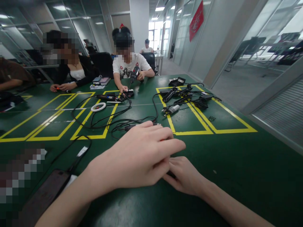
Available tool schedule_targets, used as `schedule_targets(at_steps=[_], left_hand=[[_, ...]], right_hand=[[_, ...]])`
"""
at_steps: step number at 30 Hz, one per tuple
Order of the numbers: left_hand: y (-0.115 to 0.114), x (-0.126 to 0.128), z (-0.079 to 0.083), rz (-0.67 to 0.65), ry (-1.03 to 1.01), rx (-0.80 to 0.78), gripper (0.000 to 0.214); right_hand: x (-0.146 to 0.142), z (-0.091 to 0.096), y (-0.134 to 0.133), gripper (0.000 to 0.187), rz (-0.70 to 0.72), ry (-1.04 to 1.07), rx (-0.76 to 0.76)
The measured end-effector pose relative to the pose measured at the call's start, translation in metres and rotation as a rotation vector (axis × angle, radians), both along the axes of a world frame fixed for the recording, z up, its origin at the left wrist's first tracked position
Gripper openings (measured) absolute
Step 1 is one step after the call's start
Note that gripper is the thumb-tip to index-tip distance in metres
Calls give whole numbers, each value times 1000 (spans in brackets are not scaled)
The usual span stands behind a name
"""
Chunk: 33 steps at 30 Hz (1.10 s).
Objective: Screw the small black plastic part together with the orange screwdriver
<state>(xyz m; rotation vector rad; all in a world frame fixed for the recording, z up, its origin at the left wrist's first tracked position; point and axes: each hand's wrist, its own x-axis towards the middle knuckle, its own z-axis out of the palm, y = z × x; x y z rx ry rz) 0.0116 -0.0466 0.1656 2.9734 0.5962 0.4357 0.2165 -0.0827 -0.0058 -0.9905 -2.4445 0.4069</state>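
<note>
My left hand (142, 154) reaches across the green table (236, 164), fingers stretched out and held together, and covers the fingers of my right hand (187, 176). The right hand lies low on the table under it, curled, and a small dark thing shows between its fingers; I cannot make out what it is. A black cable (123, 124) loops just beyond my left fingertips.
A dark phone (44, 195) with a cable lies at the near left. Yellow tape boxes mark the table; one holds black tools and cables (187, 97), another a white ring (98, 107). Across the table sit two people, one holding a power screwdriver (134, 74).
</note>
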Motion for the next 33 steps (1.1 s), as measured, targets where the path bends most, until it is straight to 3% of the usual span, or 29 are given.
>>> schedule_targets(at_steps=[5, 10, 19, 27, 33], left_hand=[[-1, -3, 2, -49, -22, -21, 27], [1, -3, -3, 11, -29, 9, 30], [1, -8, 2, -38, -47, -58, 33], [6, -6, -6, 19, -68, -34, 32], [6, -4, -2, -46, -58, -70, 33]], right_hand=[[0, 1, 1, 24, 5, 8, 20], [-1, 3, 1, 20, -19, 7, 39], [-4, 7, 3, 19, -1, 20, 78], [-2, 3, 3, 20, -14, -18, 54], [-1, 6, 4, 19, -23, -16, 46]])
